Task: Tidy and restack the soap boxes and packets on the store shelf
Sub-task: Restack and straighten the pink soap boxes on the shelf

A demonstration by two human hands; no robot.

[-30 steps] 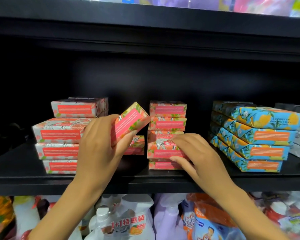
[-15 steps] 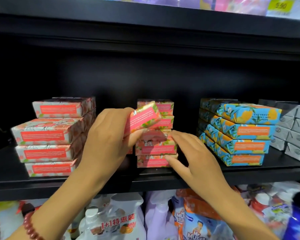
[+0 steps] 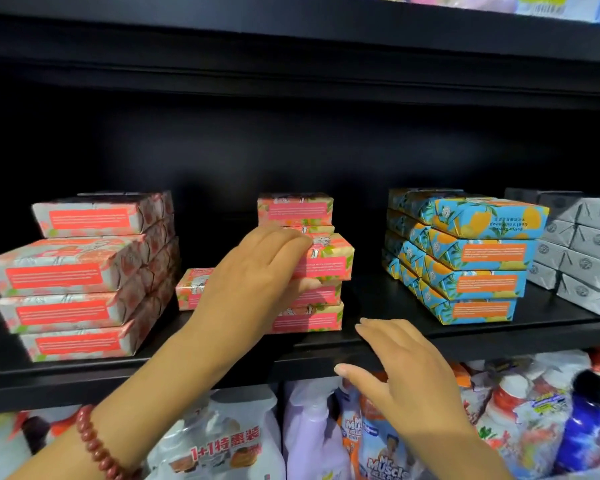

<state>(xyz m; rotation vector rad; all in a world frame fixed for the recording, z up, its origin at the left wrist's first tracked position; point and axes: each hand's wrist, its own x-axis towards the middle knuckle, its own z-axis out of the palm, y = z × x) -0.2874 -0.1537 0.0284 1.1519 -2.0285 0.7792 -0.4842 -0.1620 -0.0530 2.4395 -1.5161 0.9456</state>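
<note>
Head view: pink soap box (image 3: pixel 329 263) juts forward, askew, from its stack (image 3: pixel 309 322).

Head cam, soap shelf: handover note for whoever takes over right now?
Left hand: grips a pink box in the middle stack; that box juts out past the boxes under it.
Right hand: open, holds nothing, in front of the shelf edge.
Left stack: four pink boxes, fronts staggered. A lone box lies between the two stacks.
Blue packets and grey packets: stacked on the right.
Done: box is on the stack. Left: probably push it flush, let go, stack the lone box, square the left stack.
</note>
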